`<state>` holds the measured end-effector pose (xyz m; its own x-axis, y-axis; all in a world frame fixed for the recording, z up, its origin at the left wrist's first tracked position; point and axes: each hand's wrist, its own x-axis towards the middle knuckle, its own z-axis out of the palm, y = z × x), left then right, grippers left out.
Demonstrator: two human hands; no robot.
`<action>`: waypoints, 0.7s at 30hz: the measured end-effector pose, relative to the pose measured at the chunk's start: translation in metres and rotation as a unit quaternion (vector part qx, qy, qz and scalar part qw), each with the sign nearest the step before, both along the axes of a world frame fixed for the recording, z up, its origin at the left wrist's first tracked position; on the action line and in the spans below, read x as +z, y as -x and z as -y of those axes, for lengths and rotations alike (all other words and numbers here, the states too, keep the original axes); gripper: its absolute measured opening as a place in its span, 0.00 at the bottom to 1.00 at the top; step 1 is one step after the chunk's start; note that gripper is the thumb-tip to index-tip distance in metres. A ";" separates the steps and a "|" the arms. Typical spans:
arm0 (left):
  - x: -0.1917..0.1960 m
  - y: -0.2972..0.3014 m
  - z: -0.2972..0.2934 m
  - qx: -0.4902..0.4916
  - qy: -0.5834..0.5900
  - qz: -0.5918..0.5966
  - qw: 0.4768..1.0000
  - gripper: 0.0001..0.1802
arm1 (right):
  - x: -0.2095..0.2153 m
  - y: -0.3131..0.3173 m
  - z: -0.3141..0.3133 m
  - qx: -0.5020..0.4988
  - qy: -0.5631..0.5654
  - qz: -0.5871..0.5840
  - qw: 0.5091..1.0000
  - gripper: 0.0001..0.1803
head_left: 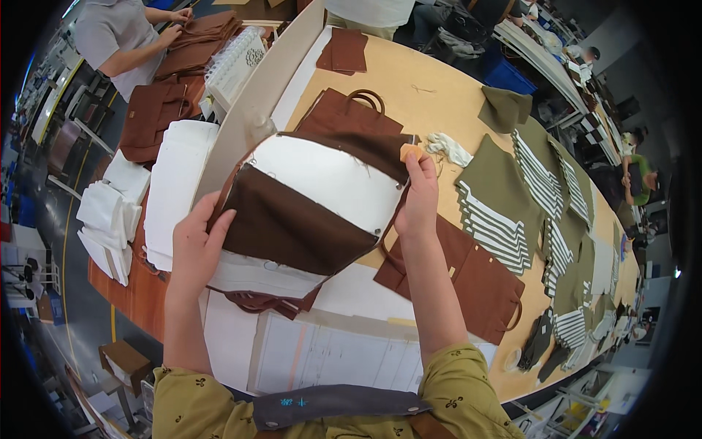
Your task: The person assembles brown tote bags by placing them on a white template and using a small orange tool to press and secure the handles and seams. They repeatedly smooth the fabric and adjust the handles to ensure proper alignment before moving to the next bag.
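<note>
Between my hands hangs a brown handbag (307, 212), tilted toward me, with a white panel (329, 172) and a dark brown panel showing and small studs at the corners. My left hand (197, 245) grips its left edge, thumb on the near side. At the upper right corner my right hand (418, 194) is closed, pinching the bag's edge along with a small orange piece (411, 152) whose kind I cannot make out. Below the bag lies a printed sheet (329, 355). Another brown handbag (461, 278) with handles rests beside my right forearm.
A further brown bag (344, 113) and brown pieces (341, 51) lie on the tan table. Olive pieces with striped edges (501, 190) cover its right side. A low partition (267, 91) stands left, with white stacks (179, 183) beyond. A person (121, 44) handles brown pieces at upper left.
</note>
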<state>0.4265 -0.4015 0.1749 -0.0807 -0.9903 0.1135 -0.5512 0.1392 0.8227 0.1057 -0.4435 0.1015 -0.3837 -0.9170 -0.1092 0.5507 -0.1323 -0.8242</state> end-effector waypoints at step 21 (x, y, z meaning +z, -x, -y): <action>-0.175 -0.034 0.034 -0.041 -0.205 0.028 0.978 0.20 | -0.134 0.008 0.006 0.085 -0.174 -0.037 0.980 0.09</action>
